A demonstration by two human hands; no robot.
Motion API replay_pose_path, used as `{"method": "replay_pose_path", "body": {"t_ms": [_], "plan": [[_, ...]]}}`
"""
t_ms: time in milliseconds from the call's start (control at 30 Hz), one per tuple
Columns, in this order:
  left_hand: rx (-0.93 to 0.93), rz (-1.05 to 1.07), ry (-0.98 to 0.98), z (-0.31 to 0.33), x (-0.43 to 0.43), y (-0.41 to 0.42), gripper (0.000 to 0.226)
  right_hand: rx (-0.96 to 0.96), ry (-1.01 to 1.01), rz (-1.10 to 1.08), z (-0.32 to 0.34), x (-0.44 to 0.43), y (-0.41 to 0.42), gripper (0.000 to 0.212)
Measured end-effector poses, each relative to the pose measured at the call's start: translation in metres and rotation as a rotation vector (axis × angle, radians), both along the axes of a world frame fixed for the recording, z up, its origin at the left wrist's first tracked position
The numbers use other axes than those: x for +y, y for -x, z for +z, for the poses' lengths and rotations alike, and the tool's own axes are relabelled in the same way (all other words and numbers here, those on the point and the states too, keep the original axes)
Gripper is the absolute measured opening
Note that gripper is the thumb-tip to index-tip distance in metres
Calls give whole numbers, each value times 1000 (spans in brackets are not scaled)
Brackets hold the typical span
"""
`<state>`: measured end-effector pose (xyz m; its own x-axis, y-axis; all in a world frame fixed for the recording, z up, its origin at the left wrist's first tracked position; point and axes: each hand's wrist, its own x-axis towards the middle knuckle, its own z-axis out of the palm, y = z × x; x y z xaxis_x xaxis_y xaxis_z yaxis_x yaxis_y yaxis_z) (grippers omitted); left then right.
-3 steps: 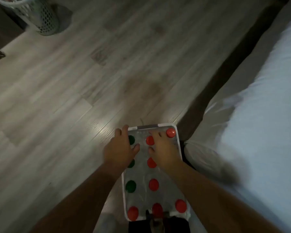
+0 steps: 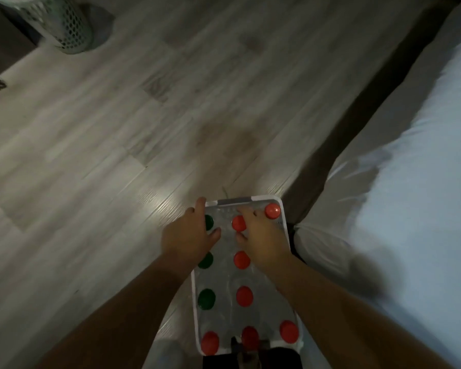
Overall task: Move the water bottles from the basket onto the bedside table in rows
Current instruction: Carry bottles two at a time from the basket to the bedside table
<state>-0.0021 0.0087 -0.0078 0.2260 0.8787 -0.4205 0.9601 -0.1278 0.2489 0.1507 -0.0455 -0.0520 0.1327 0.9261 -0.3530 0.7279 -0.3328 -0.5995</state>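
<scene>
A white basket [image 2: 284, 219] stands on the floor below me, packed with several water bottles seen from above, some with red caps [image 2: 244, 296] and some with green caps [image 2: 206, 299]. My left hand [image 2: 188, 239] lies over the far left bottles, its fingers curled around a green-capped bottle [image 2: 209, 222]. My right hand [image 2: 261, 238] rests over the far middle of the basket, fingers around a red-capped bottle [image 2: 238, 223]. Whether either grip is tight I cannot tell for sure. The bedside table is not in view.
A bed with white sheets [image 2: 399, 195] and a dark frame runs along the right side, close to the basket. Grey wood flooring [image 2: 117, 155] spreads to the left. A perforated pale bin [image 2: 67, 25] stands at the far left top.
</scene>
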Motion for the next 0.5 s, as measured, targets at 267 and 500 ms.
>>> {"method": "replay_pose_path", "body": {"t_ms": [267,500], "plan": [[-48,-94,4,-19,8,7,40,-6,87,92,26,12,4,22],[-160,-12,12,-6,7,13,37,9,83,42,33,10,-4,17]]}}
